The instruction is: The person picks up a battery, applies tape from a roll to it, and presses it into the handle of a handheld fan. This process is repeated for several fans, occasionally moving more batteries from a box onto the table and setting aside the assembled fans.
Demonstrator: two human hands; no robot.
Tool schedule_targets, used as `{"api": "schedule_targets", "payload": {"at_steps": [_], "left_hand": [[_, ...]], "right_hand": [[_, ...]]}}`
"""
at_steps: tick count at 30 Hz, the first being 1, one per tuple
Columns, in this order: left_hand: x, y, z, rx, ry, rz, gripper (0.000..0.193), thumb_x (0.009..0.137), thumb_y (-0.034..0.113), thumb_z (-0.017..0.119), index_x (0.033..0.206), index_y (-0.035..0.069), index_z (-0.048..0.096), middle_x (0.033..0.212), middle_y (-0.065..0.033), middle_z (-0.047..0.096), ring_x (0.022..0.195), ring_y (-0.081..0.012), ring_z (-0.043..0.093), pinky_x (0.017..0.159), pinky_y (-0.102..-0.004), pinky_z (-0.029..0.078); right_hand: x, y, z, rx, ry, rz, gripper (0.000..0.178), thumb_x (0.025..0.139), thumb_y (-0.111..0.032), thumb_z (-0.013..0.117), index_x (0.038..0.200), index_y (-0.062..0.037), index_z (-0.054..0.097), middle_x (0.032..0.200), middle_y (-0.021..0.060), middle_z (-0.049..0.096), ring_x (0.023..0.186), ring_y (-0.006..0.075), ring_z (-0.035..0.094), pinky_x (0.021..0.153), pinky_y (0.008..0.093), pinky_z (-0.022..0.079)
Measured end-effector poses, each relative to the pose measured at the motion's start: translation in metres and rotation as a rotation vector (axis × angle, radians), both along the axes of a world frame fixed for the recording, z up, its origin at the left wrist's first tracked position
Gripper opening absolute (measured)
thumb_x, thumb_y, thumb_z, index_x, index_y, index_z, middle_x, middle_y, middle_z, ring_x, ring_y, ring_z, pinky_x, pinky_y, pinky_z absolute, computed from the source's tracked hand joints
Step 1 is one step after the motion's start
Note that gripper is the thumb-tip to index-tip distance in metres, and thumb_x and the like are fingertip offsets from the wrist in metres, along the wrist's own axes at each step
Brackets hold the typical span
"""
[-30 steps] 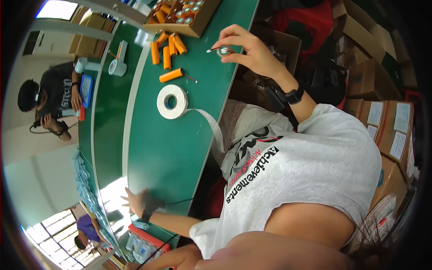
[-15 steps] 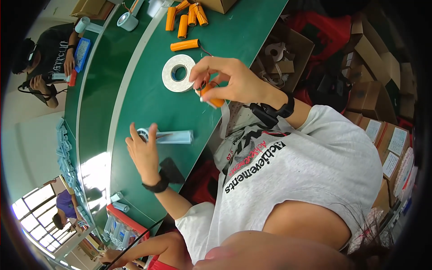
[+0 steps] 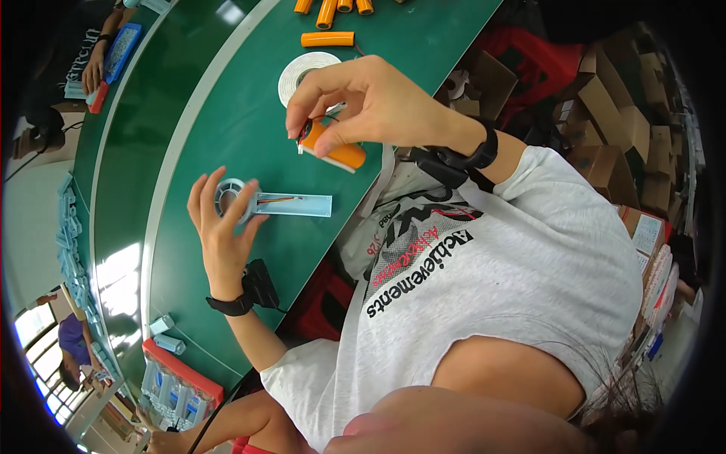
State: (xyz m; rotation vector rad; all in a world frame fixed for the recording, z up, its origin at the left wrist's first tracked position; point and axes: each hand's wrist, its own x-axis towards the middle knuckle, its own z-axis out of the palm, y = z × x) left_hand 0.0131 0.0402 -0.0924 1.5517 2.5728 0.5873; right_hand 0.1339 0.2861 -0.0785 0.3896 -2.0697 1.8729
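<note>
My right hand grips an orange cylindrical battery between thumb and fingers, raised over the table near its edge. Dark and red wires with a small white connector come off its left end, and a pale strip runs along its lower side. Below and to the left, my left hand has its fingers around the round end of a light-blue handheld fan housing. The housing's trough-like handle points right, its hollow facing up, with thin wires lying inside. A white tape roll lies partly behind my right hand.
Beyond the roll lie several orange batteries on the green table. A red-rimmed box of blue parts stands lower left. Across the bench, a person's hand is near a blue tray. Cardboard boxes stand at right.
The fan housing has turned so its hollow handle faces up, with my left fingers around its head. My right hand, still holding the battery, has come closer to the housing. The view has shifted.
</note>
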Motion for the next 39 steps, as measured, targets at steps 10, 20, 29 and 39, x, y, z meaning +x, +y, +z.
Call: {"api": "schedule_targets", "payload": {"at_steps": [10,20,29,39], "left_hand": [[0.046,0.033,-0.007,-0.094,0.497,-0.109,0.02,0.069,0.012,0.067,0.086,0.007,0.059,0.111,-0.0068,0.048,0.111,-0.0316,0.04,0.089,-0.0439,0.035],[0.04,0.03,-0.035,0.352,0.007,0.045,0.008,0.08,0.007,0.056,0.084,0.004,0.05,0.109,-0.0104,0.048,0.1,-0.0298,0.043,0.086,-0.0394,0.033],[0.045,0.034,-0.044,0.417,0.016,0.149,0.008,0.082,0.005,0.051,0.089,0.002,0.048,0.11,-0.0125,0.048,0.096,-0.0295,0.043,0.081,-0.0354,0.037],[0.023,0.034,0.029,-0.144,-0.166,0.059,0.048,0.062,-0.007,0.064,0.106,0.005,0.052,0.103,-0.0112,0.051,0.092,-0.0245,0.048,0.078,-0.0302,0.041]], "right_hand": [[0.017,-0.039,-0.043,0.351,0.287,-0.065,0.023,0.068,0.002,0.067,0.09,-0.0019,0.058,0.084,0.007,0.057,0.075,0.0192,0.055,0.063,0.0281,0.047],[0.017,-0.036,-0.057,0.8,0.393,-0.106,0.04,0.073,-0.015,0.066,0.108,-0.003,0.05,0.092,0.0037,0.058,0.077,0.023,0.054,0.065,0.0311,0.046],[0.017,-0.029,-0.055,1.067,0.098,0.067,0.057,0.073,-0.037,0.064,0.116,-0.003,0.046,0.095,0.0074,0.059,0.079,0.0231,0.056,0.077,0.0402,0.044],[-0.007,-0.019,-0.013,0.929,-0.32,0.429,0.04,0.079,-0.029,0.058,0.106,-0.002,0.049,0.079,0.0175,0.06,0.068,0.0306,0.061,0.07,0.0445,0.047]]}}
